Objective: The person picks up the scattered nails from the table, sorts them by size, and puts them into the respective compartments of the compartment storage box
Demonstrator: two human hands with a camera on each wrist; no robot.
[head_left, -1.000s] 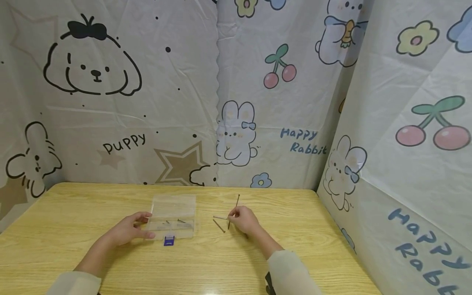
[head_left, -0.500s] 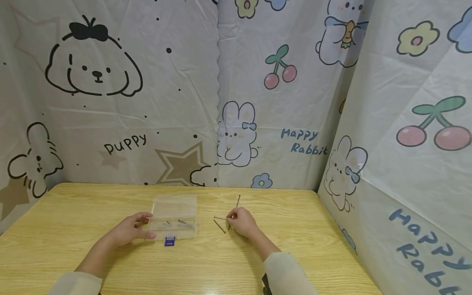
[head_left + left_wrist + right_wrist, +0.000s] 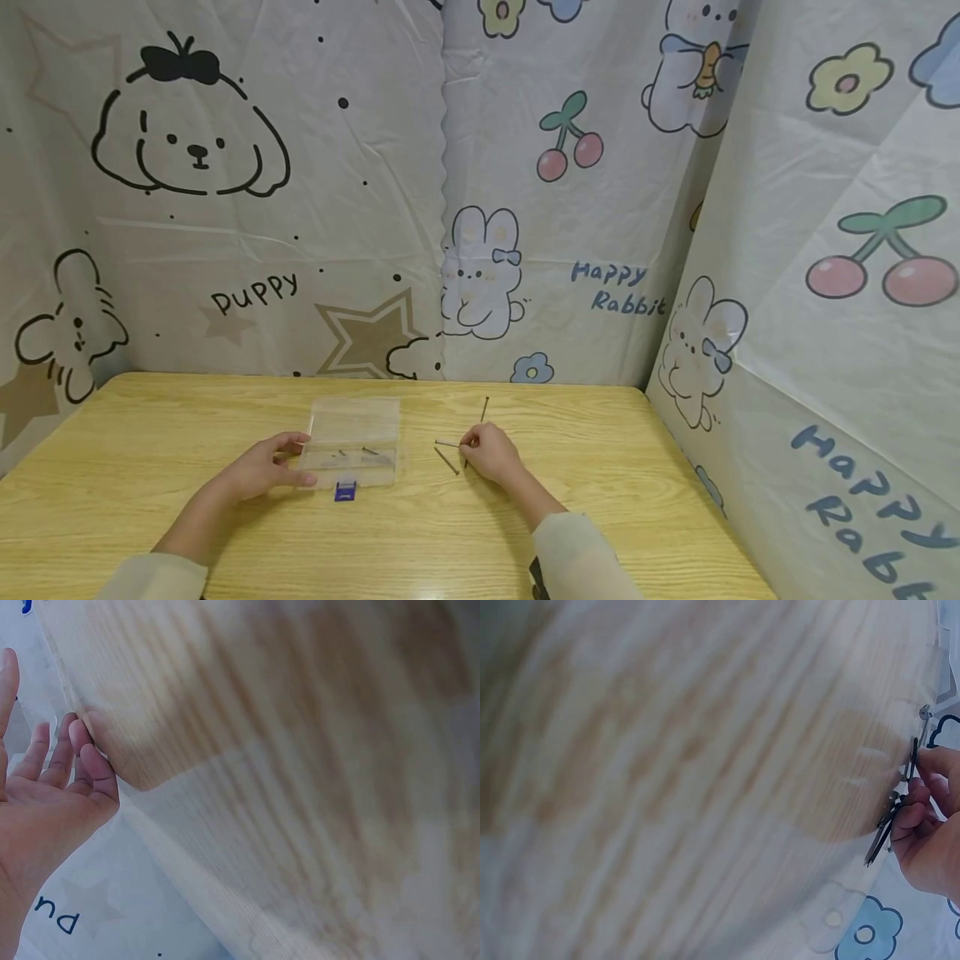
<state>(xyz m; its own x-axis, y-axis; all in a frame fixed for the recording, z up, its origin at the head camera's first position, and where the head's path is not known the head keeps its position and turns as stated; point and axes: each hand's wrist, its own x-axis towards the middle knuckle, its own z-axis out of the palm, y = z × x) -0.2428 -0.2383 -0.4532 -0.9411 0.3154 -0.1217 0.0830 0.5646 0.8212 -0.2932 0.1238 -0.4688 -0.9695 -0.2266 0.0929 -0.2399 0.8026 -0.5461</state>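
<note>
A clear plastic box (image 3: pixel 356 421) with its lid up lies on the table, a blue-purple latch (image 3: pixel 345 491) at its front. My left hand (image 3: pixel 266 467) holds the box's left side, thumb at the front corner and fingers at the side wall. Two small screws (image 3: pixel 370 451) lie inside. Right of the box, my right hand (image 3: pixel 492 452) has thumb and fingertips pinched at a screw (image 3: pixel 913 757) among several long dark ones. One screw (image 3: pixel 446 460) lies slanted left of the hand, and another (image 3: pixel 485 409) points away behind it. The fingers partly hide the rest.
The wood-grain table (image 3: pixel 390 550) ends at a patterned cloth (image 3: pixel 360 208) behind it, and another cloth side (image 3: pixel 832 350) rises at the right. In the right wrist view, the box's edge (image 3: pixel 951 652) shows at the upper right.
My right hand has shifted very slightly left, and its forearm has swung a little left. The left hand and the box hold their place, as do the visible loose screws.
</note>
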